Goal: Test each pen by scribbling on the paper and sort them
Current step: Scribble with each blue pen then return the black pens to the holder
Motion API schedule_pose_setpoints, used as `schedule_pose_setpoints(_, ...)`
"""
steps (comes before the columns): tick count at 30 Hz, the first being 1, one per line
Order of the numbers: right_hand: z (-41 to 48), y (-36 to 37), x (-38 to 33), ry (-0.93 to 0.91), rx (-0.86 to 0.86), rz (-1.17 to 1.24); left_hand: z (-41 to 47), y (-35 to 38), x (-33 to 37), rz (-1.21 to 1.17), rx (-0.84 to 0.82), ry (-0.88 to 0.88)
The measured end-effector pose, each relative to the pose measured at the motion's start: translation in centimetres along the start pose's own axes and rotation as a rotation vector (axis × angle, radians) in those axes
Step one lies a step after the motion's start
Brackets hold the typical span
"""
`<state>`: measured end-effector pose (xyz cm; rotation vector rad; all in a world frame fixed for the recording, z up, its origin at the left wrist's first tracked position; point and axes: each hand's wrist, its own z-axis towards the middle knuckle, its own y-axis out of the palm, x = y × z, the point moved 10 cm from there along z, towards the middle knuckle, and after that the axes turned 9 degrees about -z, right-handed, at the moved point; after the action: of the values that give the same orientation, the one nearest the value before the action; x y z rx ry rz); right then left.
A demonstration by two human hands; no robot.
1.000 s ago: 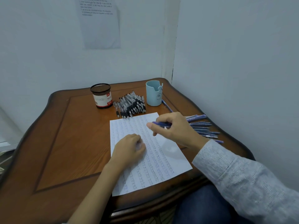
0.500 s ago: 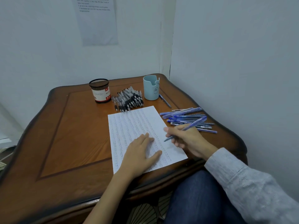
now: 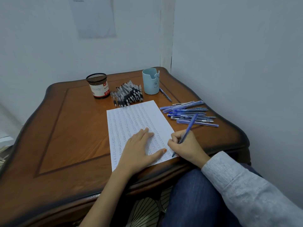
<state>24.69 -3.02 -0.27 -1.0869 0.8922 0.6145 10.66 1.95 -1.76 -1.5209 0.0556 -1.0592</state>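
Blue plastic pen (image 3: 188, 131), clamped in fingers of the right hand (image 3: 185, 146), has its tip on the white scribble-filled paper (image 3: 131, 118) at its 5 o'clock corner, the left hand (image 3: 139, 151) pinning the sheet with flat, spread fingers; the black pen heap (image 3: 129, 95) at 12 and the blue pen heap (image 3: 190, 113) at 2 o'clock suggest sorting is midway

— What sort of place is this?
— A plain room corner, home or small office; I cannot tell which. My wooden desk (image 3: 73, 128) sits against pale walls (image 3: 229, 63), a printed sheet (image 3: 95, 18) hangs on one, and a mesh pen pot (image 3: 98, 86) and blue pen cup (image 3: 150, 81) stand on it.
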Motion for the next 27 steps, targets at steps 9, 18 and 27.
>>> schedule_pose_setpoints(9, 0.15, 0.76, -0.04, -0.029, -0.064, 0.005, -0.06, -0.25, 0.28, 0.004, 0.028, 0.013)
schedule_pose_setpoints(18, 0.3, 0.77, -0.03, -0.025, -0.064, -0.004, -0.01, -0.16, 0.2, 0.007, 0.025, 0.008)
schedule_pose_setpoints(27, 0.33, 0.78, -0.08, -0.023, -0.071, -0.019, -0.02, -0.06, 0.03, 0.007, 0.023, 0.003)
